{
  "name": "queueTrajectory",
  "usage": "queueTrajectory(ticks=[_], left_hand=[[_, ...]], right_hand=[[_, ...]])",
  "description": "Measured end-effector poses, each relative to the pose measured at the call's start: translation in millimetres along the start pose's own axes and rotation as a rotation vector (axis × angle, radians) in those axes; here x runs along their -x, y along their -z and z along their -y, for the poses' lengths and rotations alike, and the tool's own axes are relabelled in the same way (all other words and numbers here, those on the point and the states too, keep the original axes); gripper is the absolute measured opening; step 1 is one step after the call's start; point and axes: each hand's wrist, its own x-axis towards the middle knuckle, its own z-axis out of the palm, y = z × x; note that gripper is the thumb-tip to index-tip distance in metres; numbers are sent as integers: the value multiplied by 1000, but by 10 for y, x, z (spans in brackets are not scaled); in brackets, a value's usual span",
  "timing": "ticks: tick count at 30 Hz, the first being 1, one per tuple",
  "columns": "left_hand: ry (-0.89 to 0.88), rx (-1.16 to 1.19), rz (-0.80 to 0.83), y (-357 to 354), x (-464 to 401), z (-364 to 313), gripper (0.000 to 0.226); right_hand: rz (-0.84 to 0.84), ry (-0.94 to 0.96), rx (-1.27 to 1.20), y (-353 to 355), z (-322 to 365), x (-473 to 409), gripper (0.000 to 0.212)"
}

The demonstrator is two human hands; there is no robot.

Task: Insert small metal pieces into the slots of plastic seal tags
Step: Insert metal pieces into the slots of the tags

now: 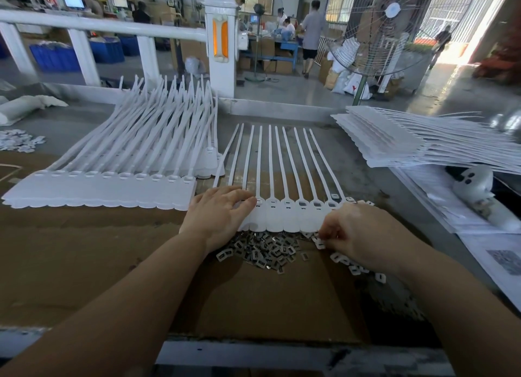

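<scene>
White plastic seal tag strip (pixel 284 215) lying flat at centre frame on brown cardboard (pixel 84 263) covering the counter, straps fanning toward the top. Left hand (pixel 218 214) pressing its left end, fingers straight and relaxed. Right hand (pixel 358 235) at the strip's lower right edge, fingers curled, pinching a small white piece (pixel 320 244). Heap of small metal pieces (pixel 262 252) just below the strip. Finished white strips (pixel 112 184) at left, another stack (pixel 408 142) upper right.

One wide-angle head view looks forward and down from close above the desk (pixel 84 263), workshop floor filling the upper frame.
</scene>
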Motion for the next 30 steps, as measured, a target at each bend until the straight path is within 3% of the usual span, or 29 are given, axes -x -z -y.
queueTrajectory(ticks=[6, 13, 20, 30], left_hand=[[-3, -2, -6, -9, -4, 9, 46], [-10, -11, -14, -16, -13, 10, 44], [-11, -14, -12, -31, -22, 23, 45], [-12, -13, -12, -34, -18, 23, 46]], right_hand=[[-92, -36, -66, -14, -64, -11, 15], [-226, -110, -521, -25, -147, -56, 13], [-270, -150, -800, -30, -186, -47, 19], [-326, -164, -766, -111, -207, -208, 14]])
